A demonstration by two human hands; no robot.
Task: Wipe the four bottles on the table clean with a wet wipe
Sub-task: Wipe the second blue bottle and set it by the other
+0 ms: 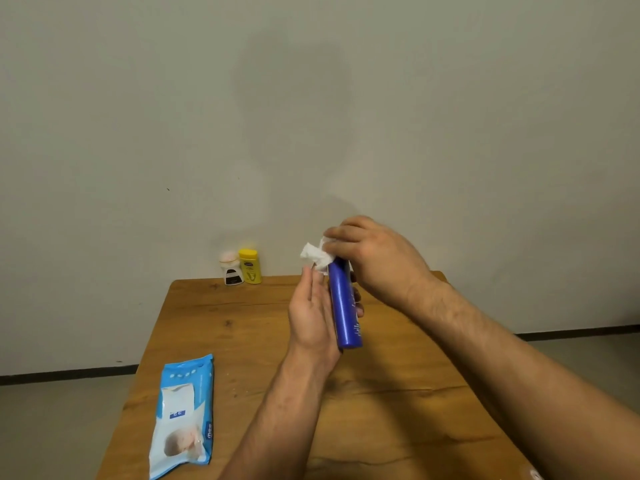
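Above the table, the left hand curls round the blue bottle, steadying it (slightly tilted) so the right hand, pinching the wet wipe, can rub its top.

- One view only: head-worn, wide-angle, at the near side of the table.
- Faces forward and slightly down; the table's far edge sits just below mid-frame.
- The upper half is plain wall, square ahead; floor shows on both sides.
- The baseboard line is lower on the left than on the right, so the frame is rolled slightly.
- Close range: forearms enter from the bottom edge. Left hand and right hand meet just right of centre, with blue bottle and wet wipe.
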